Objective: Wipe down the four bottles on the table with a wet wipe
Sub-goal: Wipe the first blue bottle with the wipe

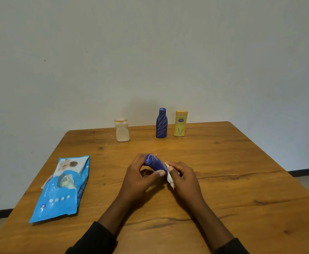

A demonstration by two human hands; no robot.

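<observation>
My left hand (140,176) grips a dark blue bottle (154,163) near its cap, tilted with the cap pointing away from me, just above the table's middle. My right hand (184,176) presses a crumpled white wet wipe (170,178) against the bottle's lower body, which the hands hide. Three more bottles stand upright along the far edge: a white one (122,130) at the left, a second dark blue one (161,123) in the middle, and a yellow one (180,123) beside it on the right.
A blue pack of wet wipes (62,189) lies flat on the left side of the wooden table (241,180), its flap open. A pale wall rises right behind the far edge. The floor shows past both side edges.
</observation>
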